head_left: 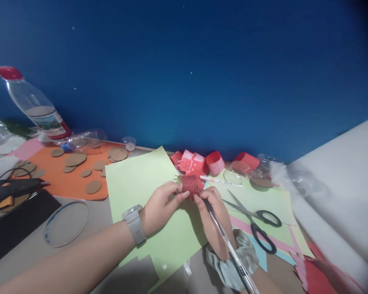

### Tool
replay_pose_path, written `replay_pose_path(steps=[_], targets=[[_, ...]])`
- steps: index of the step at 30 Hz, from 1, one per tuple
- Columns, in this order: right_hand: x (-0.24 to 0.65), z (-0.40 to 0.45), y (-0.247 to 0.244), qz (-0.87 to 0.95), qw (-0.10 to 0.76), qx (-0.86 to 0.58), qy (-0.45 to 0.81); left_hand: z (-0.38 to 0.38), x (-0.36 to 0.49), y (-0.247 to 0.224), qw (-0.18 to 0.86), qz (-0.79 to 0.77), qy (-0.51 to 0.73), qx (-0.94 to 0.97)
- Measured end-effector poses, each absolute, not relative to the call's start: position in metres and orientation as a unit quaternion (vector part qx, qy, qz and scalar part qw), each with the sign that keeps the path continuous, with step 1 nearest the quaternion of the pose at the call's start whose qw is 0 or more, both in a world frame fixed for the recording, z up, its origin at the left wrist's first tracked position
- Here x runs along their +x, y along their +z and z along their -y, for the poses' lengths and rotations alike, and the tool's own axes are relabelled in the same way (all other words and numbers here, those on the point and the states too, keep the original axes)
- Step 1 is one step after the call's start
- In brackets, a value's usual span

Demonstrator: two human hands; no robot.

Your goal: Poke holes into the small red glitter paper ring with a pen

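Note:
A small roll wound with dark red string (pixel 190 185) is held up over a light green paper sheet (pixel 141 175). My left hand (pixel 164 206), with a grey watch on its wrist, pinches the roll's left side between thumb and fingers. On the lower right, the fingertips of my right hand (pixel 214 220) touch the roll. That same hand also grips a clear-barrelled pen (pixel 230 247), which slants down toward me past the scrunchie on the wrist. Just behind the roll lie a red paper piece with white drawn marks (pixel 191 163) and a white marker (pixel 221 181).
Black-handled scissors (pixel 254 220) lie partly open on the right-hand papers. Cardboard discs (pixel 75 159) rest on orange paper (pixel 53 171) at left, near a red-capped bottle (pixel 33 102), a clear ring (pixel 87 216) and a black box (pixel 21 224). A blue wall (pixel 184 73) rises behind.

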State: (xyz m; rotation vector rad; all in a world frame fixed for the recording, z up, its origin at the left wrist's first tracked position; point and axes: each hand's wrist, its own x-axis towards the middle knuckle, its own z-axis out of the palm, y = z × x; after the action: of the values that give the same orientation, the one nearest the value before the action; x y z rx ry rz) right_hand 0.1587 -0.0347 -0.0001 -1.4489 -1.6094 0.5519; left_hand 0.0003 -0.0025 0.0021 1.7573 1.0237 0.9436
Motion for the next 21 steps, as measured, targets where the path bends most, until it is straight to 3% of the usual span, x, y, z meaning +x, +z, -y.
replay_pose_path(steps=[21], targets=[[0.1590,0.0343,0.0001,0.651,0.433,-0.582,0.223,0.0011,0.0005,0.0028,0.424,-0.409,0.375,0.715]])
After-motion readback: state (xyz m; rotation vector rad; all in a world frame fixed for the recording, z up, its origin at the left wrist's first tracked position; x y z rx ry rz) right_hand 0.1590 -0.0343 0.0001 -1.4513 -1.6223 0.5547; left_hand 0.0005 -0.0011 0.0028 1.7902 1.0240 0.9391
